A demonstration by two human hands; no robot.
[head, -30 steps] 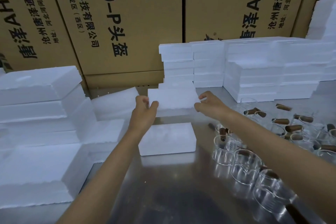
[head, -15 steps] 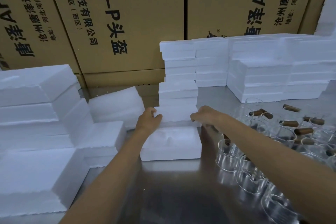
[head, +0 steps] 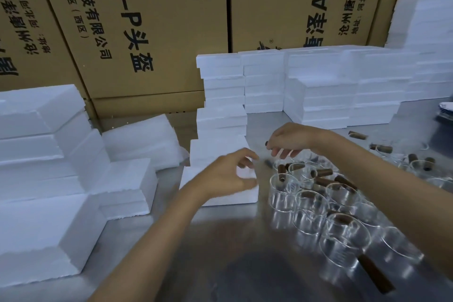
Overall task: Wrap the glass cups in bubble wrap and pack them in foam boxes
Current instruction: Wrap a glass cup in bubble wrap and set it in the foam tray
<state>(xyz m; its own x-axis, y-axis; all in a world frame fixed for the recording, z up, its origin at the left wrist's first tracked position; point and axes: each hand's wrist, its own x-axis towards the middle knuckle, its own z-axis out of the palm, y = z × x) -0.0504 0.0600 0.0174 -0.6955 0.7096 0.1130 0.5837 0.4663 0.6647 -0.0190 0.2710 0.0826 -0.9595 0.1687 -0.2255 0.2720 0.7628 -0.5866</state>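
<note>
Both hands have let go of the foam lid, now set behind the open foam box. Nearest, our glass cups wait unwrapped; left hand and right hand hover loosely curled, empty; bubble wrap beyond.

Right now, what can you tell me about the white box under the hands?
The foam box is white, blocky, rough-edged foam, lying flat on the shiny metal table, beside the glass cups. Another foam piece seems to lie against its far side. The left hand hovers over it, fingers loosely curled; contact is too blurred to tell.
</note>
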